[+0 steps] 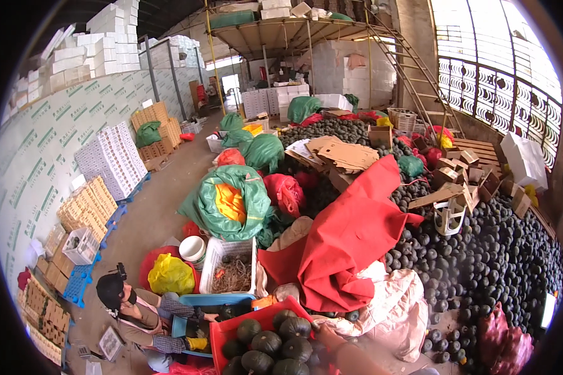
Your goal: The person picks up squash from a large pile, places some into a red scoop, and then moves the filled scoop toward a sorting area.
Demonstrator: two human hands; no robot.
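Observation:
My right hand is on the right side of a red plastic crate, its fingers at the rim. Several dark green squashes fill the crate. My left hand is out of view. Left of the crate stands a blue plastic tub with some dark squashes inside. A co-worker in a black cap sits beside this tub, one hand bare and the other in a yellow glove, both at the tub. A crumpled beige cloth lies right of my hand.
A huge heap of dark squashes spreads on the right, with a red cloth at its near side. Ahead stand a white crate of dry stems, a white bucket and a green sack. A wooden ladder leans at the back.

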